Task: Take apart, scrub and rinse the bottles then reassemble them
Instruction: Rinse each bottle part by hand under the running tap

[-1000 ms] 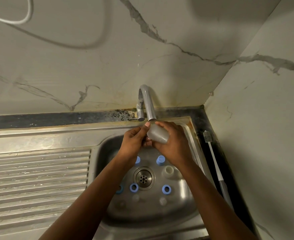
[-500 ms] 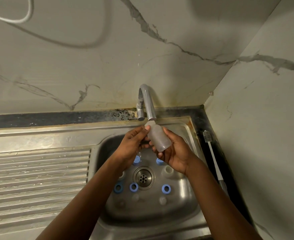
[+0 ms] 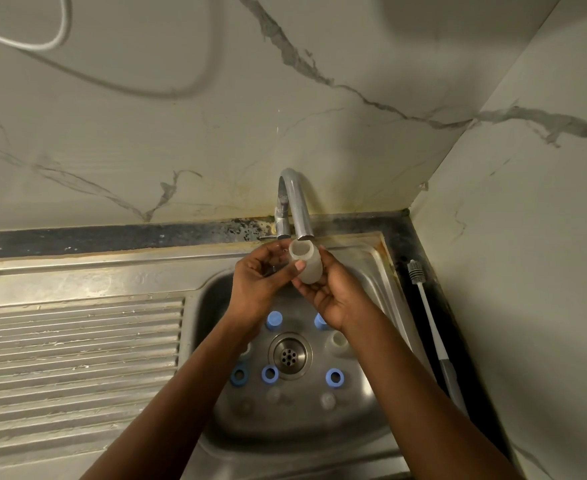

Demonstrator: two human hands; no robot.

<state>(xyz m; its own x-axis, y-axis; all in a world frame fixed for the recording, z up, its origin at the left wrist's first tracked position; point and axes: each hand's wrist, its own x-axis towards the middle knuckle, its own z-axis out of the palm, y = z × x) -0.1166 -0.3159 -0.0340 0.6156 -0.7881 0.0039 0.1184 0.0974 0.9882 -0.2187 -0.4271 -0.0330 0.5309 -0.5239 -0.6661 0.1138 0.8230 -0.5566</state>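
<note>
Dim, yellowish indoor light. A soft curved shadow crosses the pale veined marble wall above and left of the right grip. Dull glare streaks the ribbed steel draining surface to its left. Straight edges bow towards the corners; detail is slightly soft.

**Steel, plastic and veined stone**

The bottle was frosted, translucent plastic with a matt finish. The caps were smooth blue plastic. The tap was glossy polished metal. The sink was brushed steel, scuffed and dull, and its drainboard was ribbed. The wall looked like smooth, grey-veined marble with a soft sheen. The brush had a white plastic handle.
</note>
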